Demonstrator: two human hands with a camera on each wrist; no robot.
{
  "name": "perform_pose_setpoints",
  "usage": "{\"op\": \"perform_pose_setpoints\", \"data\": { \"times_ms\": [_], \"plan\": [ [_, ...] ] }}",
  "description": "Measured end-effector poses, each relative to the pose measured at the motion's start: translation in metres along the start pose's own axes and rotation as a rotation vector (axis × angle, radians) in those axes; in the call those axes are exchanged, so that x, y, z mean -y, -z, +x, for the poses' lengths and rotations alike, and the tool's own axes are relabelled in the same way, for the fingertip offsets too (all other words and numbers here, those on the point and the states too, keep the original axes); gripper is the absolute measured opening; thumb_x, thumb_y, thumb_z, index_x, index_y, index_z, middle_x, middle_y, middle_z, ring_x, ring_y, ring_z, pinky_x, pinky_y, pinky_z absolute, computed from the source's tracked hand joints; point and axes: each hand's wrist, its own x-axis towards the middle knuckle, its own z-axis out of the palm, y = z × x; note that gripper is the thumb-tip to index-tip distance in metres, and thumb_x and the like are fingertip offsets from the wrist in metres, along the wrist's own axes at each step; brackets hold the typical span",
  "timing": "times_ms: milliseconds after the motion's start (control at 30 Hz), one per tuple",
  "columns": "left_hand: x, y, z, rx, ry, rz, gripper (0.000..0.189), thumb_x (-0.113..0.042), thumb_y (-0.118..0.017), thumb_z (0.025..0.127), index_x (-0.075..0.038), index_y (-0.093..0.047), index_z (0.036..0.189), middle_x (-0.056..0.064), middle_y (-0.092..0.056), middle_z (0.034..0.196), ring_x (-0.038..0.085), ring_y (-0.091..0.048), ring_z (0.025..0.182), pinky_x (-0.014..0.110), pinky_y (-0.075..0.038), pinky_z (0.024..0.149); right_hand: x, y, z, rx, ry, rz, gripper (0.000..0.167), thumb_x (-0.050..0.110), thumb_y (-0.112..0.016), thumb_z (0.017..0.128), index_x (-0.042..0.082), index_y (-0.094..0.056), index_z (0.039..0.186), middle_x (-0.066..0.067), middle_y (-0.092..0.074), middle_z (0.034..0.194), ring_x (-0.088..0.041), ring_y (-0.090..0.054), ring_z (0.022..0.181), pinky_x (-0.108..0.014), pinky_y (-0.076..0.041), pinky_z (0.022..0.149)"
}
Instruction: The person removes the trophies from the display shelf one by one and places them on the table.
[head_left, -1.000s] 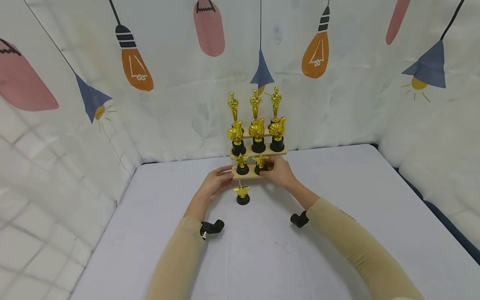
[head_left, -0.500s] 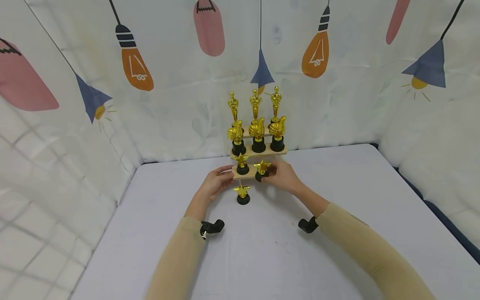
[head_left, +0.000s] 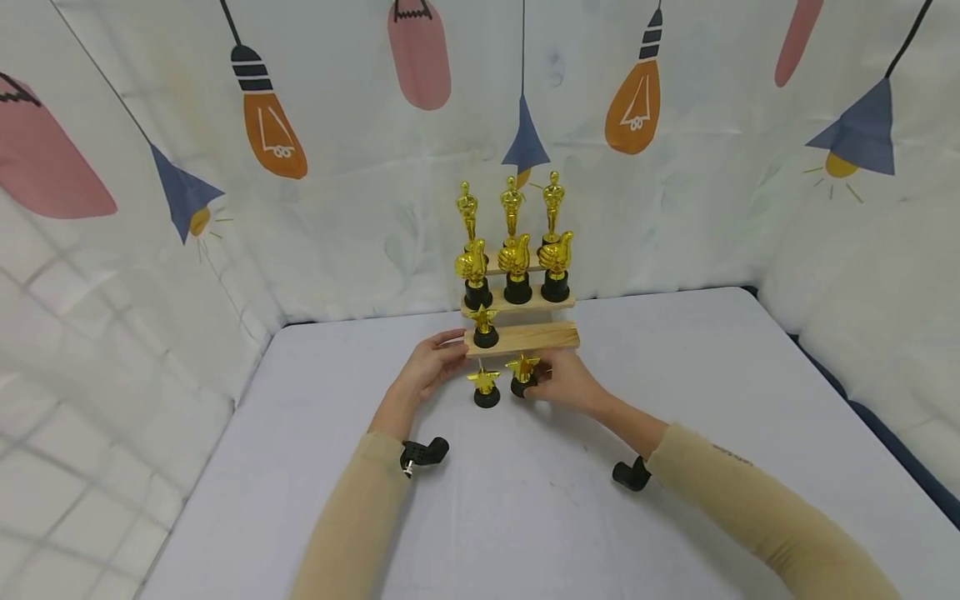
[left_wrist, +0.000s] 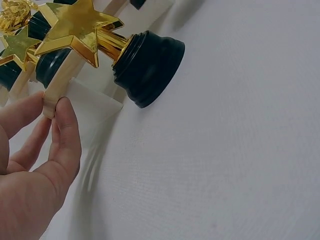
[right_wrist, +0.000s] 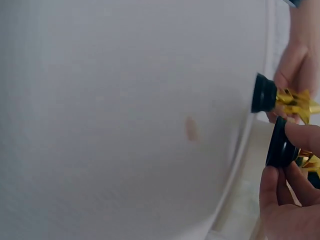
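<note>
My right hand [head_left: 567,382] pinches a gold star trophy [head_left: 522,367] by its black base [right_wrist: 280,146], low in front of the wooden tiered stand [head_left: 536,336]. Just to its left, a second star trophy [head_left: 486,392] stands upright on the table. My left hand [head_left: 429,368] holds the left end of the stand's lowest tier, the wood strip [left_wrist: 59,85] between thumb and fingers in the left wrist view. One star trophy [head_left: 484,327] sits at the left of that tier, whose middle and right are bare wood.
Thumbs-up trophies [head_left: 516,265] line the middle tier and figure trophies [head_left: 512,207] the top one. Behind the stand hangs a printed cloth wall [head_left: 337,225]. A white cloth covers the table [head_left: 517,517].
My right hand has taken the star trophy off the lowest tier and brought it forward and down, beside the one on the table. The left hand keeps its hold on the stand.
</note>
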Motion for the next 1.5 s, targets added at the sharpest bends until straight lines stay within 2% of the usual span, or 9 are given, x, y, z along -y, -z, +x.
{"op": "perform_pose_setpoints", "data": {
  "times_ms": [233, 533, 833, 1133, 1500],
  "plan": [
    [0.001, 0.000, 0.001, -0.002, 0.001, -0.003, 0.050, -0.002, -0.066, 0.100, -0.004, -0.051, 0.148, 0.018, -0.055, 0.138, 0.023, -0.063, 0.111, 0.031, -0.057, 0.094, 0.001, -0.016, 0.002, 0.071, -0.041, -0.062, 0.032, 0.006, -0.088, 0.078, 0.000, -0.068, 0.102, -0.003, -0.066, 0.089, -0.017, -0.060, 0.082, -0.032, -0.055, 0.074],
    [0.001, 0.001, 0.000, -0.003, 0.004, -0.001, 0.050, -0.003, -0.066, 0.100, -0.005, -0.052, 0.148, 0.017, -0.055, 0.138, 0.024, -0.063, 0.112, 0.031, -0.056, 0.095, 0.001, -0.021, 0.005, 0.065, -0.076, -0.092, 0.039, 0.004, -0.088, 0.079, -0.001, -0.068, 0.112, -0.004, -0.066, 0.094, -0.018, -0.060, 0.086, -0.033, -0.056, 0.078],
    [0.000, 0.000, -0.001, 0.004, -0.007, -0.005, 0.050, -0.003, -0.066, 0.100, -0.003, -0.050, 0.149, 0.018, -0.054, 0.139, 0.023, -0.063, 0.111, 0.029, -0.057, 0.093, -0.001, -0.015, 0.005, 0.062, -0.095, -0.083, 0.051, 0.003, -0.087, 0.079, -0.004, -0.064, 0.125, -0.006, -0.065, 0.095, -0.020, -0.059, 0.085, -0.034, -0.055, 0.075],
    [0.001, 0.000, 0.000, 0.003, -0.013, -0.002, 0.050, -0.002, -0.065, 0.101, -0.003, -0.051, 0.148, 0.018, -0.055, 0.139, 0.023, -0.063, 0.111, 0.030, -0.057, 0.093, -0.005, -0.016, 0.006, 0.054, -0.081, -0.081, 0.055, 0.005, -0.088, 0.079, -0.004, -0.064, 0.128, -0.004, -0.065, 0.094, -0.019, -0.058, 0.085, -0.033, -0.053, 0.074],
    [0.000, 0.001, 0.001, 0.009, -0.015, 0.004, 0.050, -0.003, -0.065, 0.101, -0.003, -0.051, 0.148, 0.019, -0.054, 0.139, 0.024, -0.063, 0.113, 0.031, -0.056, 0.095, -0.004, -0.003, 0.000, 0.084, -0.110, -0.077, 0.056, 0.003, -0.086, 0.079, -0.003, -0.062, 0.130, -0.009, -0.067, 0.112, -0.023, -0.064, 0.102, -0.037, -0.057, 0.090]
  ]
}}
